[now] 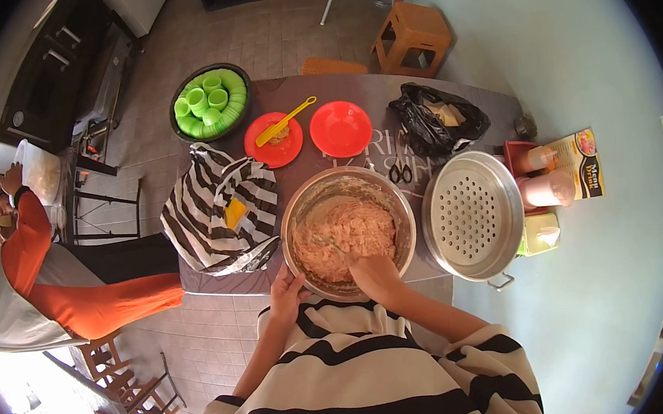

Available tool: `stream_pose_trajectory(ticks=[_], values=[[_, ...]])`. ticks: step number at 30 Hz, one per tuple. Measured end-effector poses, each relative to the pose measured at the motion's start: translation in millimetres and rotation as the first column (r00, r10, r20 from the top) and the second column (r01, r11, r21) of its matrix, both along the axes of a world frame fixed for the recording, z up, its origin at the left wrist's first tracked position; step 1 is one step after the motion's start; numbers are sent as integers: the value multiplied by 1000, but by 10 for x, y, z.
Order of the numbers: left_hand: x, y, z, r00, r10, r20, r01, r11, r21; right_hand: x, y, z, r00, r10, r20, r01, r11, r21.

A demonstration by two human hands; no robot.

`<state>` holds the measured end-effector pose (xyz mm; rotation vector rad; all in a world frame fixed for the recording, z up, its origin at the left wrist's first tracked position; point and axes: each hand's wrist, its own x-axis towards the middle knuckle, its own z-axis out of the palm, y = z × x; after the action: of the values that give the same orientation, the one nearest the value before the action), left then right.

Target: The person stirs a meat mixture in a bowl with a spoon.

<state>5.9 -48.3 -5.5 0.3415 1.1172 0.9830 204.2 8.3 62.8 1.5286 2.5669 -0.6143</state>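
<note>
While down in the mixture (349,233), right hand (371,270), fingers unclear; left hand (288,292), fingers tight around bowl (408,215) rim.

A: Clearance around the metal bowl (345,181)?
B: Right side blocked: steamer tray (468,216) sits just beside the rim. Left: striped bag (219,216) is near, leaving only a narrow strip of table (385,94).
A: Far side?
B: Scissors (400,172) just past the far-right rim. Red plates (340,128) further out, with a bare band between them and the bowl. Black bag (438,125) beyond the scissors.
A: Near side?
B: Taken. Left hand (286,288) grips the near-left rim, right hand (371,270) is inside the near edge. Far half of the bowl is open from above.
</note>
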Motion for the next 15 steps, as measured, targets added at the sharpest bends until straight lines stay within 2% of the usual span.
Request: stream_pose_trajectory(ticks=[2,4,6,7,9,11,13,15], values=[[51,19,51,997,69,-23,-68,997,31,137,-142,128,1000,12,14,-12,1000,-20],[29,18,36,998,52,-30,-51,999,17,314,-206,316,999,17,32,-16,999,-42],[32,13,57,999,34,-34,-34,999,0,482,-241,589,982,78,171,-56,990,-133],[48,18,122,999,39,17,-38,999,-22,544,-199,724,981,80,174,-57,989,-134],[73,33,188,996,47,72,-44,998,-43,625,8,960,958,51,282,10,977,-213],[81,30,212,978,-37,203,67,987,-143,637,202,1087,954,28,300,30,982,-187],[86,42,229,968,-38,249,79,984,-158,619,393,1067,949,4,315,49,986,-162],[95,37,209,955,-39,295,93,981,-172,597,564,841,950,-61,307,84,995,-62]])
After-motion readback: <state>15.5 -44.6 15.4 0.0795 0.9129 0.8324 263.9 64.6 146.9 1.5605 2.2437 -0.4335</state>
